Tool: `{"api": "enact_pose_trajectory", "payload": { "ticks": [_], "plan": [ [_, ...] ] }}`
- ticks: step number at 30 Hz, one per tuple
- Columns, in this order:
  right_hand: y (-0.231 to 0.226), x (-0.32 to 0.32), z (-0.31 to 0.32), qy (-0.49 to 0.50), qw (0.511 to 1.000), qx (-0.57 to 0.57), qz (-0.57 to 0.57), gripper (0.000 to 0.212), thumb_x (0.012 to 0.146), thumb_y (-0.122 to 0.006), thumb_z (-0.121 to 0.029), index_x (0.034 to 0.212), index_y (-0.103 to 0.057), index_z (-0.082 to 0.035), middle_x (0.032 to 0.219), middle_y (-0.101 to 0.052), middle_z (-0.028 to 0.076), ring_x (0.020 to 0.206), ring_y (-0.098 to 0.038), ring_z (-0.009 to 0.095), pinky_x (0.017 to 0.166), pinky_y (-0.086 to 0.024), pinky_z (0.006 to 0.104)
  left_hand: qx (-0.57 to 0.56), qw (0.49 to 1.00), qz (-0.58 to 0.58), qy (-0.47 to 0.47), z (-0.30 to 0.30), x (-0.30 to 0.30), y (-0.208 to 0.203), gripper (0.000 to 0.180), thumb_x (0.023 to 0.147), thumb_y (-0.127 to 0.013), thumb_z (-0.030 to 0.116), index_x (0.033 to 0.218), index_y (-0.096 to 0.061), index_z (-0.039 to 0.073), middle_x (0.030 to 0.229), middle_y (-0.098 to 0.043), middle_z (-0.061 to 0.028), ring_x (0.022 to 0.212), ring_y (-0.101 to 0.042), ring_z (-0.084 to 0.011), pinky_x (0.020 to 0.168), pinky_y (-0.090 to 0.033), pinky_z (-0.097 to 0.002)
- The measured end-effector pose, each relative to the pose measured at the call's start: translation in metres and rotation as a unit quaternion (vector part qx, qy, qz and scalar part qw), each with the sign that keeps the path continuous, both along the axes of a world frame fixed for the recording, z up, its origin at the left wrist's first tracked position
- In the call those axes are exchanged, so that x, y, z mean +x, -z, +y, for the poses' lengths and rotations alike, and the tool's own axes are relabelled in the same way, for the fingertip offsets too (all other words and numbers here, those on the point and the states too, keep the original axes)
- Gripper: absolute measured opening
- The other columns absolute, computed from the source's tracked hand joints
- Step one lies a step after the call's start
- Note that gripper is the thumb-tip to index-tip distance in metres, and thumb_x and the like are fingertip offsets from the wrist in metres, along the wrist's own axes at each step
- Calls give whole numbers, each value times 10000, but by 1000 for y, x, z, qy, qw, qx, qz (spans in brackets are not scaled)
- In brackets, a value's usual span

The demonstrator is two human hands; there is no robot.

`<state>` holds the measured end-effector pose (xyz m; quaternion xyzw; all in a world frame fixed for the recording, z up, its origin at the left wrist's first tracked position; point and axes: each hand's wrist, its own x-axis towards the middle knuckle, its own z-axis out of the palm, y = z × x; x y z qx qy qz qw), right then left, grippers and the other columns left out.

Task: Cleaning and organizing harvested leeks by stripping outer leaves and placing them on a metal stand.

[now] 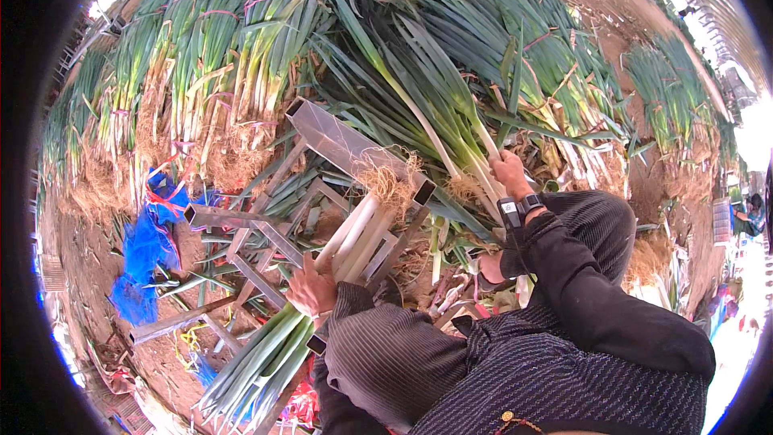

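Note:
My left hand is closed round the white stalks of a bunch of leeks. Their roots rest on the metal frame, and their green leaves hang down toward the lower left. Farther right, my right hand grips the pale stalk of a leek lying at the front of a loose heap of leeks. The fingers wrap round that stalk, so I cannot tell whether more than one is held.
Tied bundles of leeks stand in a row at the back left, with more bundles at the back right. Blue netting lies on the soil left of the frame. A red plastic bag is below my left hand.

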<state>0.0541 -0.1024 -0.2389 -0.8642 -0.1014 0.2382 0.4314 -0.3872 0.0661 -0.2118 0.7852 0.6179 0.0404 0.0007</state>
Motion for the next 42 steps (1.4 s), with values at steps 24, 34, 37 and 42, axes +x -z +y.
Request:
{"api": "enact_pose_trajectory", "payload": {
  "ticks": [24,34,37,42],
  "plan": [
    [-253,-330,207,-565,655,385,-322,298,833,-691,-221,1113,-634,-141,896,-589,26,844,-619,232,660,-469,375,21,998,-66,-6,4,-11,12,458,829,-623,532,1076,-665,149,865,-654,-104,866,-633,-312,731,-438,-488],
    [-48,-286,208,-651,639,189,-363,318,782,-713,-236,1097,-667,-227,829,-550,-28,832,-564,166,787,-377,347,-10,999,-48,-9,0,2,-9,532,821,-596,619,1090,-624,162,893,-607,-116,872,-603,-316,756,-410,-496],
    [-36,-286,206,-618,666,190,-373,314,786,-712,-227,1098,-675,-234,793,-543,-38,821,-564,159,785,-360,355,-10,999,-50,-8,1,-2,-2,612,788,-646,591,1206,-595,147,1011,-590,-116,946,-595,-323,777,-418,-511],
    [-29,-285,203,-627,661,204,-358,319,792,-693,-193,1106,-697,-248,803,-544,-38,844,-543,164,818,-335,363,22,997,-76,-2,0,-6,2,578,731,-717,536,1105,-606,109,1064,-571,-97,1037,-554,-307,809,-439,-522]
  ]
}}
